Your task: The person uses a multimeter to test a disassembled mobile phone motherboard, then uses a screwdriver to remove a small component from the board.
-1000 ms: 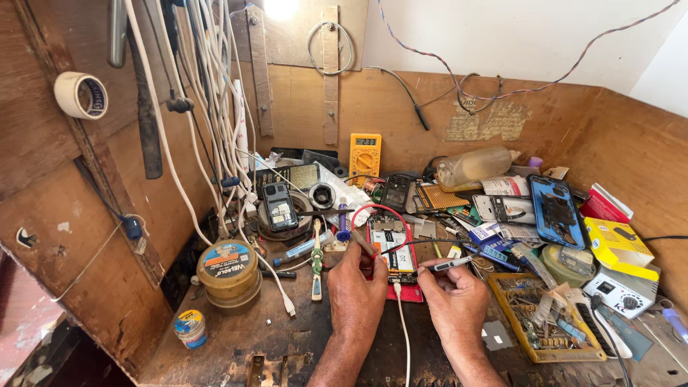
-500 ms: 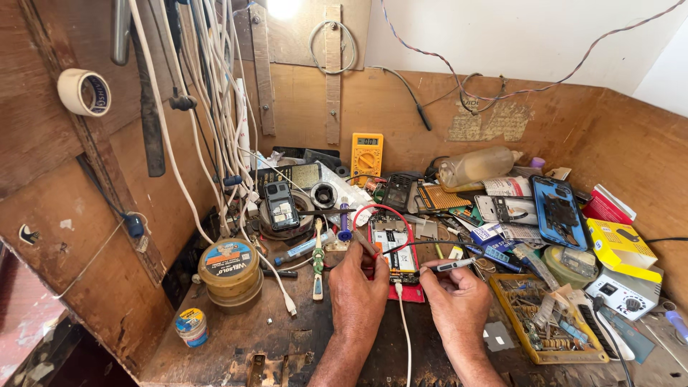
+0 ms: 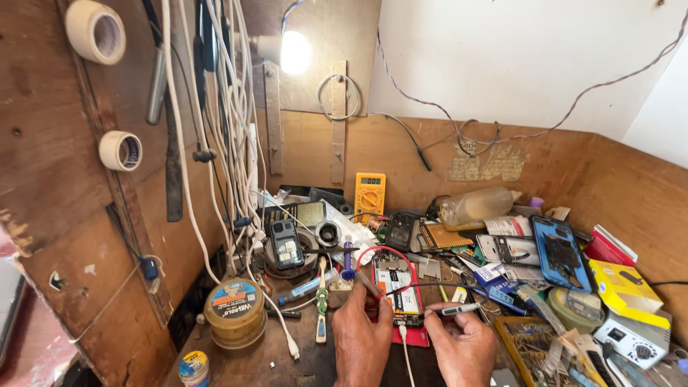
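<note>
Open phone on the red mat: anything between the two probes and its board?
Nothing visible. The left hand and right hand each hold a probe with tips at the phone; a white cable lies between the hands, clear of both tips.

the left hand (image 3: pixel 362 335) pinches a thin probe with a red lead, its tip on the opened phone (image 3: pixel 396 288) lying on a red mat (image 3: pixel 418 337). the right hand (image 3: pixel 462 344) grips a second probe (image 3: pixel 454 309) with a black lead, pointed at the phone's lower edge. a yellow multimeter (image 3: pixel 370 193) leans against the back wall. a round tin (image 3: pixel 234 312) sits to the left, near white cables (image 3: pixel 222 129) hanging down. a blue phone frame (image 3: pixel 561 252) lies to the right amid clutter.
</note>
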A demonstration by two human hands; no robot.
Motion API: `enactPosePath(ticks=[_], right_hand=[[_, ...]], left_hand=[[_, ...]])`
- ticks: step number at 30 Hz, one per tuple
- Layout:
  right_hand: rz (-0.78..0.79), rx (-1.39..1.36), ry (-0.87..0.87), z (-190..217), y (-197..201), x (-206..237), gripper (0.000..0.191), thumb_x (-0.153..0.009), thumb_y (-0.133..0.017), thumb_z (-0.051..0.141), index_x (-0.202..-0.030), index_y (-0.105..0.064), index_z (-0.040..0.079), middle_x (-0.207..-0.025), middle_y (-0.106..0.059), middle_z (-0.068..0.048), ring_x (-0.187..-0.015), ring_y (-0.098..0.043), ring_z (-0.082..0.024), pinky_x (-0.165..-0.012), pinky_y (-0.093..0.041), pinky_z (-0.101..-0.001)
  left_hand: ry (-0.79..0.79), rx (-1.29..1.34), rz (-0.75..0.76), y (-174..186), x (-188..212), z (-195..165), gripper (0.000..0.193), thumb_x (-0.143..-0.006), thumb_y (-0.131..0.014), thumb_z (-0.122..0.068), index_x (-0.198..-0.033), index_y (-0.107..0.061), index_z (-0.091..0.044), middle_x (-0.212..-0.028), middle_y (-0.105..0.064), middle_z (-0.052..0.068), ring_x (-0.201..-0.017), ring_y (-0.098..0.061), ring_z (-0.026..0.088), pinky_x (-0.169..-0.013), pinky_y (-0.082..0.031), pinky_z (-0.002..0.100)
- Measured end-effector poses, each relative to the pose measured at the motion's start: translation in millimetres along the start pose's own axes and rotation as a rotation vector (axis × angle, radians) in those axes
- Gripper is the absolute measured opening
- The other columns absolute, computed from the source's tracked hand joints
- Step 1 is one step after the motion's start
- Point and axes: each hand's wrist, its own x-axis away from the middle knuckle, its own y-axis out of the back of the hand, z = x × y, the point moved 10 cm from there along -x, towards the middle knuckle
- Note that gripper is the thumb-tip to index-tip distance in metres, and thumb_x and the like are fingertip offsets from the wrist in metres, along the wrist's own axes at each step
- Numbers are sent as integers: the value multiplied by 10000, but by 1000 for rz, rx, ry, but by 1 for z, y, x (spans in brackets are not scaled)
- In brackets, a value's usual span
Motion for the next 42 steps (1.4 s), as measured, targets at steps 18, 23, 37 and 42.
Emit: enactPosePath(ticks=[18,23,37,42], right_hand=[[36,-35,-102,-54,8,-25,169,-774,-776,-70,-943,-775,-54,-778,-780,-167,-689,-732,-162,-654,-579,-270],[4,-34,-106,-53,8,-23,167,-781,-769,-66,-948,-773,-52,-770,-773,-172,-688,-735,-165,-656,-581,-278],[-46,47,-98,-35,11,-16,144,-773,-784,-46,-917,-797,-44,-757,-781,-155,-662,-712,-151,-655,-568,-275],[-52,47,-51,-33,11,-18,144,-769,-794,-44,-912,-804,-42,-738,-778,-160,-650,-710,-157,-638,-562,-275]], left_hand=[[50,-3,87,-15,-7,23,201,-837,-694,-51,-1032,-655,-31,-802,-770,157,-772,-822,232,-731,-649,376],[97,-27,126,-18,-9,28,180,-860,-686,-62,-1034,-652,-31,-817,-763,160,-790,-816,224,-746,-644,374],[141,-44,128,-16,-8,28,234,-863,-689,-64,-1094,-664,-35,-828,-762,149,-803,-810,213,-753,-644,372],[131,-48,145,-19,-9,30,201,-865,-686,-62,-1061,-654,-33,-819,-761,149,-794,-814,216,-753,-650,367]])
